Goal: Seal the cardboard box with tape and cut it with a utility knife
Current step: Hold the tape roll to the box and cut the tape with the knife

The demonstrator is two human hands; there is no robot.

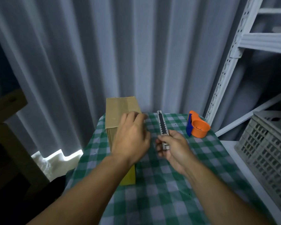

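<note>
A brown cardboard box [120,109] stands on the left side of the green checked tablecloth [169,184]. My left hand [131,137] rests palm down on the box's top near its right edge, fingers spread, holding nothing. My right hand [172,148] grips the lower end of a grey utility knife [162,125], which points away from me just right of the box. An orange and blue tape dispenser [197,125] sits on the cloth at the far right of the table, apart from both hands.
Grey curtains [120,46] hang close behind the table. A white metal shelf rack [234,62] stands at the right, with a grey plastic crate [269,146] beside the table. Dark wooden furniture [6,135] is at the left.
</note>
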